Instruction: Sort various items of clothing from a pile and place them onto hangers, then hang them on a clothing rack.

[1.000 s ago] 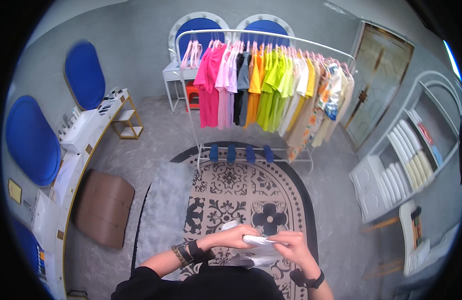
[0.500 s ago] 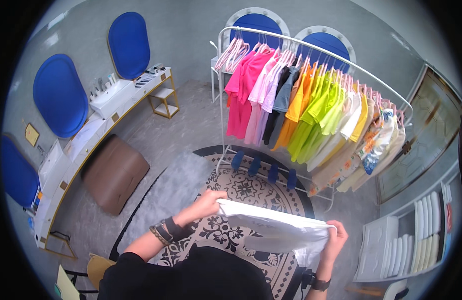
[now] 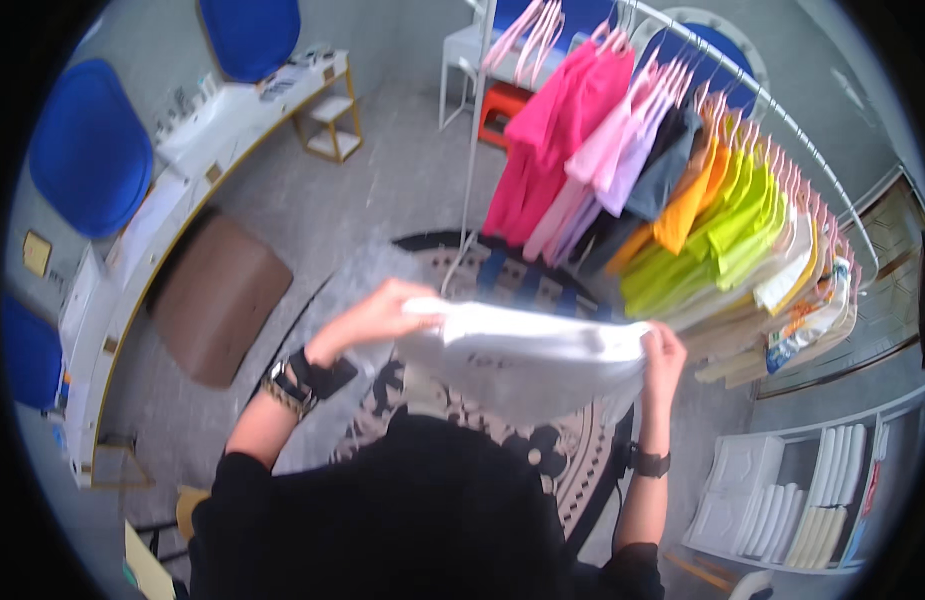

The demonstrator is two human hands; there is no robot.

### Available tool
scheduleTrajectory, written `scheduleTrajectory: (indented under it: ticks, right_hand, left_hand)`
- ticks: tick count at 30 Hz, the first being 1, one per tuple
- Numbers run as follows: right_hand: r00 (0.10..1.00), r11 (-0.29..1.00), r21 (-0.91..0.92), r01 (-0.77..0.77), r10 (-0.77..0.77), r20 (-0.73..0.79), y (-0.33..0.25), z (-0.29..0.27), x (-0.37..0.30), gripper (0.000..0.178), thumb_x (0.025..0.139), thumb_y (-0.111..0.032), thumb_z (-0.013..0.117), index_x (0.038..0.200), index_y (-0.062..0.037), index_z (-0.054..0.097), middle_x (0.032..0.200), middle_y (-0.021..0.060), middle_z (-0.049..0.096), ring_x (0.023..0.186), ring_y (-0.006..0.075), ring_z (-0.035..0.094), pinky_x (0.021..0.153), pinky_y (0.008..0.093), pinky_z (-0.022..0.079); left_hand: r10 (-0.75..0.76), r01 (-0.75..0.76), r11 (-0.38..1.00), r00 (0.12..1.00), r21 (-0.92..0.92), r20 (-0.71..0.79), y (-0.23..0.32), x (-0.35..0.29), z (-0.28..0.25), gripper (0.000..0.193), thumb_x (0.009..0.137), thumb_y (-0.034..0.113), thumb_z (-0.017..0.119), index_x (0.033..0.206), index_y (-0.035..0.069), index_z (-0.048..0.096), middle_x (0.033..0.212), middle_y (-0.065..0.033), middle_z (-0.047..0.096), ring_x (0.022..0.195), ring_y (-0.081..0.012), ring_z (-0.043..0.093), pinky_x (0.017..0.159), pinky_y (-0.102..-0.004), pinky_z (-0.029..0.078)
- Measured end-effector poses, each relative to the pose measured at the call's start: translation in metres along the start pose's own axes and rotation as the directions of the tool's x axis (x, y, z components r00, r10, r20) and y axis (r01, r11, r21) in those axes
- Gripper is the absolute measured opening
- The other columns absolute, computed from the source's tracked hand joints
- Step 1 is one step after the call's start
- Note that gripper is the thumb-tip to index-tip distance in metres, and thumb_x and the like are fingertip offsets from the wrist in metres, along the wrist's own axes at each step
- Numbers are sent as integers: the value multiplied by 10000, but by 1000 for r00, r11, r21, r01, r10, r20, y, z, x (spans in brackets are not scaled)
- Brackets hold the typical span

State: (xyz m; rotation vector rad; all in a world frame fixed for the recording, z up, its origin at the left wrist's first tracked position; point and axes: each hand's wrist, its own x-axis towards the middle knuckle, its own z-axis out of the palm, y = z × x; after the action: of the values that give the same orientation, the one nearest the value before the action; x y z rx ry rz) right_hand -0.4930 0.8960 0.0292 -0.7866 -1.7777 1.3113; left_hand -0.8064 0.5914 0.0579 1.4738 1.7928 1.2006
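A white T-shirt (image 3: 527,365) with small dark print is stretched sideways in front of me, its upper edge pulled nearly straight and the rest hanging down. My left hand (image 3: 382,312) is closed on its left upper corner. The right upper corner is pinched in my right hand (image 3: 665,358). Beyond the shirt stands a white clothes rack (image 3: 470,200). Many coloured garments hang there on pink hangers, among them a bright pink top (image 3: 557,140) and lime green ones (image 3: 722,240). Several bare pink hangers (image 3: 527,40) are at the rack's left end.
Under the shirt lies a round patterned rug (image 3: 547,450), with a grey furry mat (image 3: 367,275) beside it. A brown ottoman (image 3: 222,305) stands at left by the long curved counter (image 3: 142,270). A red stool (image 3: 496,112) is behind the rack. White shelves (image 3: 732,480) with folded items are at right.
Both hands have risen and moved away from me with the T-shirt, still holding its two corners. The view has shifted, so the rack looks closer and farther right.
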Motion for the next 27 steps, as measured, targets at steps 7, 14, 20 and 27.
scheduleTrajectory:
  ticks: [7, 14, 20, 27]
  right_hand:
    - [927, 927, -235, 294, -215, 308, -46, 156, 87, 286, 878, -66, 614, 1159, -9, 621, 1095, 105, 606, 943, 156, 612, 778, 280, 492]
    - [844, 833, -137, 536, -529, 84, -149, 283, 232, 382, 924, -60, 582, 1286, 34, 505, 1210, 152, 567, 1138, 237, 579, 896, 300, 495]
    - [928, 902, -282, 326, -363, -88, -120, 315, 348, 445, 895, -133, 599, 1282, 61, 493, 937, 139, 672, 830, 249, 668, 702, 331, 526]
    - [997, 997, -9, 71, -71, 21, -141, 343, 355, 355, 880, -275, 681, 1036, 41, 644, 811, 37, 646, 707, 100, 584, 612, 251, 455]
  left_hand:
    - [79, -70, 987, 995, 143, -56, -47, 36, -83, 202, 881, 14, 551, 1063, 36, 635, 782, -235, 633, 713, -405, 639, 602, -414, 483]
    - [-91, 103, 984, 992, 145, -85, -78, 41, -147, 104, 922, 103, 589, 932, 2, 611, 722, -230, 580, 686, -440, 567, 575, -392, 441]
    - [-129, 159, 977, 971, 140, -199, -106, 25, -180, 122, 911, 114, 607, 953, 2, 631, 820, -224, 640, 798, -422, 612, 662, -386, 484]
    - [-311, 323, 946, 921, 16, -235, -138, 6, -201, 365, 712, 167, 822, 943, 29, 575, 855, -128, 688, 798, -218, 667, 741, -336, 518]
